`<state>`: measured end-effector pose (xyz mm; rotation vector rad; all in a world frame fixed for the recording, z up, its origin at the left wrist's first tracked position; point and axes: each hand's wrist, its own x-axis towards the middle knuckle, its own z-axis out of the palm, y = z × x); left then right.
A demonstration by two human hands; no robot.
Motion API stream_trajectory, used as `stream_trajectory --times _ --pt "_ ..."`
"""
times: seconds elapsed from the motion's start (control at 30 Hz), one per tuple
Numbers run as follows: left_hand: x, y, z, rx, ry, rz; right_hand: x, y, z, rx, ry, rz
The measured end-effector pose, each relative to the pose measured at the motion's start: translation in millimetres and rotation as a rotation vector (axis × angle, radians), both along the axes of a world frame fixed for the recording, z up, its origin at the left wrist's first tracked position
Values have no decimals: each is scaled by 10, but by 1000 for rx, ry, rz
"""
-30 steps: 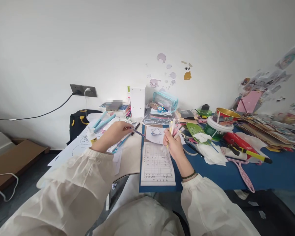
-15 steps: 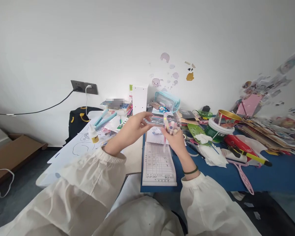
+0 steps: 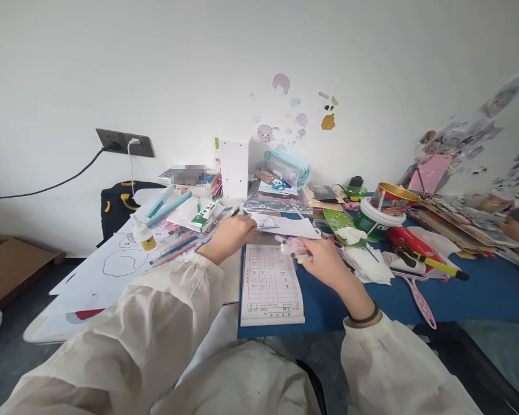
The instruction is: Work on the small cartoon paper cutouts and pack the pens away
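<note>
My right hand (image 3: 324,262) is closed around a bundle of pink and pale pens (image 3: 291,246), held just above the upper edge of a form pad (image 3: 271,288) with ruled columns and handwriting. Curled fingers on my left hand (image 3: 235,233) sit by the left edge of a white sheet with a drawing (image 3: 287,225); whatever they pinch, if anything, is hidden. Behind that sheet lies a clear plastic bag (image 3: 279,203). Beside my left wrist are several coloured pencils (image 3: 175,249) and a green and white packet (image 3: 205,216).
A small glue bottle (image 3: 146,235) stands on drawing paper (image 3: 108,282) to the left. Rightward are a green tub (image 3: 374,222), tissues (image 3: 367,264), a pink-handled tool (image 3: 421,300) and a yellow-and-black tool (image 3: 440,265). Another person's hand (image 3: 518,233) shows at the far right.
My hands have come down and apart: the left moved away from the plastic bag, and the right lowered the pens toward the pad. The bag now lies behind the sheet. The view shifted slightly.
</note>
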<state>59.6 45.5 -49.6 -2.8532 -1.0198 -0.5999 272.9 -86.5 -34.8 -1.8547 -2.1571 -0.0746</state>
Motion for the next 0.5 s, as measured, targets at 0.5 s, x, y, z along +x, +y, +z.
stream_trajectory --times 0.5 --pt "46 92 37 3 -105 22 -306 910 -230 -129 -353 -13"
